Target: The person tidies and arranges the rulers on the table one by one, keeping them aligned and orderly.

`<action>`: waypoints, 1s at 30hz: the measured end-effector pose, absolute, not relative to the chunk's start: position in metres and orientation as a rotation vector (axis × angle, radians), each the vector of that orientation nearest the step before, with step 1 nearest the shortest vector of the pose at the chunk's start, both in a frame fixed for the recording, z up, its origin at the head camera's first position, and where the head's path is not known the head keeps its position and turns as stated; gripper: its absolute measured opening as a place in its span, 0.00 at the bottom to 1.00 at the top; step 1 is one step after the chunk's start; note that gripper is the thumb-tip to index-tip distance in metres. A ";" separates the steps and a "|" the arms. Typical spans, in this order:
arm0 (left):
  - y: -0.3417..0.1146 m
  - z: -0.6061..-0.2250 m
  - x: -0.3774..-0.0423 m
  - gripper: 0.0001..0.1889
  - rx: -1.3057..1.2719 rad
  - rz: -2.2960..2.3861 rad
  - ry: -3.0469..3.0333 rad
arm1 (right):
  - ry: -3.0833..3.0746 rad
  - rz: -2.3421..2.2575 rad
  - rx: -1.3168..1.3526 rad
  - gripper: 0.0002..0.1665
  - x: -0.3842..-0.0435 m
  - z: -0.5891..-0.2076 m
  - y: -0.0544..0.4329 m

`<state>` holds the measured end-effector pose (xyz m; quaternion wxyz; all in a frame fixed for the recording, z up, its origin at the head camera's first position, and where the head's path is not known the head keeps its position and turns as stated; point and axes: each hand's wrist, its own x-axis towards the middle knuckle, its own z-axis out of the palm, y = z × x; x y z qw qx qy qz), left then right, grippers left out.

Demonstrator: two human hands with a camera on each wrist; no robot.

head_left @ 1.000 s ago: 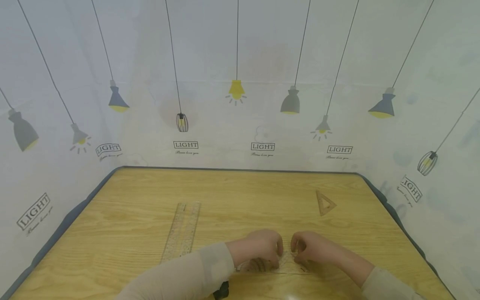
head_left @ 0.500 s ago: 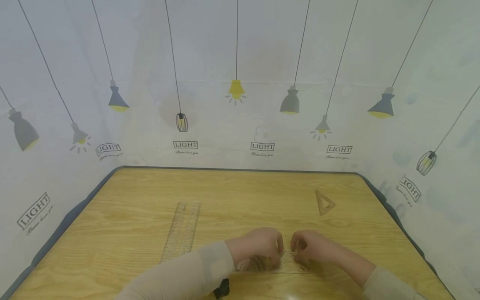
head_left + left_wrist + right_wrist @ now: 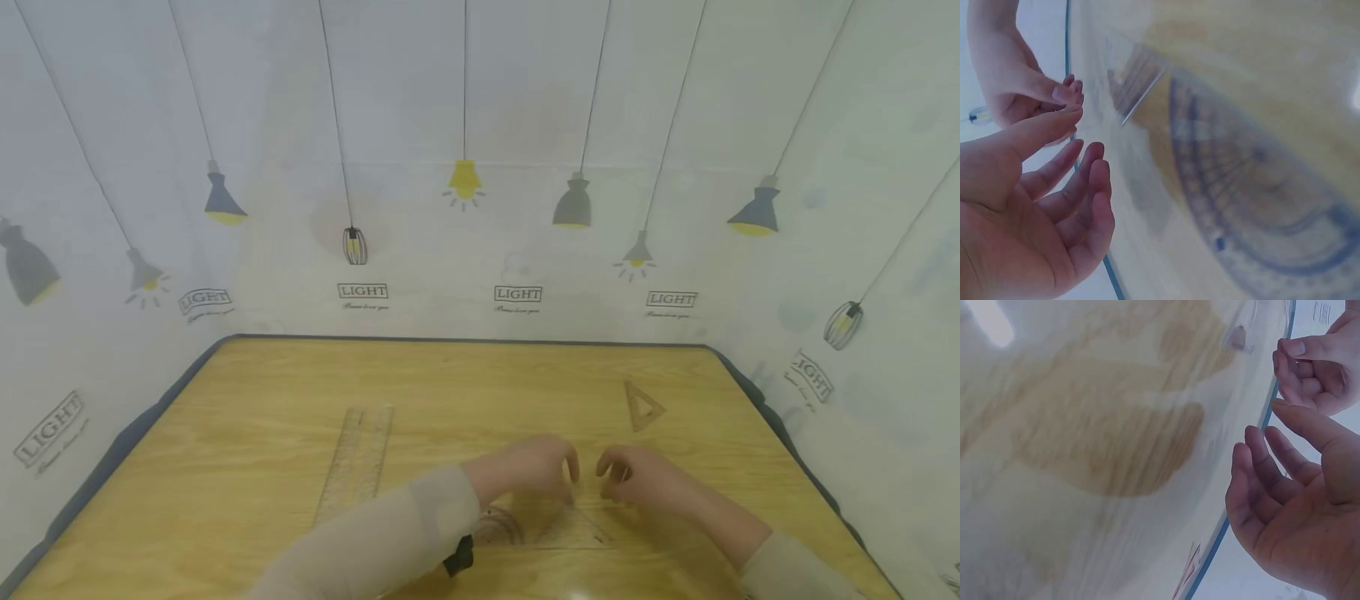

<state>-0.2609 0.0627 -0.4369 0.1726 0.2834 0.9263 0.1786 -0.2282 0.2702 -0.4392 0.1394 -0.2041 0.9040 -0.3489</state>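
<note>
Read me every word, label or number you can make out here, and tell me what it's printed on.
"LIGHT": boxed label repeated along the backdrop curtain, under the printed lamps.
Script line beneath each label: too small to read.
Markings on the long ruler, protractor and small triangle: too blurred to read.

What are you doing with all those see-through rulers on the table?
A person's left hand and right hand hover close together, holding nothing, just above a clear triangle ruler and a protractor lying flat on the wooden table. A long straight ruler lies to the left, and a small triangle sits farther back.
</note>
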 end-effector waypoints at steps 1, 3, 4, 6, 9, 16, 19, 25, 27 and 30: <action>0.064 -0.437 -0.264 0.13 0.813 0.500 2.636 | 2.620 -1.012 -0.576 0.17 -0.230 -0.439 0.272; 0.067 -0.438 -0.271 0.12 0.829 0.500 2.641 | 2.646 -1.018 -0.552 0.17 -0.233 -0.439 0.277; 0.069 -0.439 -0.274 0.12 0.833 0.496 2.646 | 2.653 -1.023 -0.539 0.16 -0.235 -0.439 0.280; 0.073 -0.441 -0.281 0.12 0.843 0.495 2.657 | 2.690 -1.014 -0.503 0.16 -0.239 -0.440 0.287; 0.080 -0.443 -0.288 0.12 0.848 0.511 2.677 | 2.761 -0.990 -0.434 0.16 -0.247 -0.441 0.296; 0.101 -0.444 -0.303 0.13 0.871 0.549 2.694 | 2.881 -0.905 -0.385 0.16 -0.264 -0.439 0.317; 0.110 -0.445 -0.310 0.13 0.884 0.540 2.711 | 2.895 -0.880 -0.341 0.16 -0.271 -0.436 0.324; 0.123 -0.449 -0.324 0.12 0.866 0.549 2.727 | 2.919 -0.843 -0.294 0.18 -0.281 -0.432 0.336; 0.127 -0.450 -0.329 0.12 0.866 0.564 2.726 | 2.926 -0.850 -0.268 0.18 -0.285 -0.432 0.339; 0.133 -0.451 -0.336 0.13 0.876 0.576 2.722 | 2.927 -0.854 -0.222 0.18 -0.291 -0.434 0.342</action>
